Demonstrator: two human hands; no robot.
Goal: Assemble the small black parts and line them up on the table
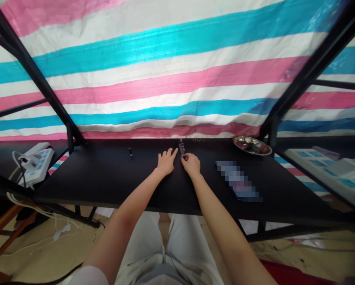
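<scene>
On the black table [100, 174], a short line of small shiny, clear-looking pieces [181, 147] runs away from me; they are too small to identify. My left hand [165, 161] lies just left of this line, palm down, with its fingers spread and nothing held. At the near end of the line, my right hand [191, 163] has its thumb and fingers pinched together. Whatever sits between those fingertips is too small to make out. Several tiny pieces [198, 140] form another row by the table's back edge. A small dark stick with light ends [130, 152] lies farther left.
A round shiny metal dish [251, 145] stands at the back right, with a blurred-out phone-shaped object [238, 181] nearer me. Power strips with cables [38, 164] lie on the left neighbouring table. Black metal frames [32, 71] flank the table before a striped sheet [165, 51].
</scene>
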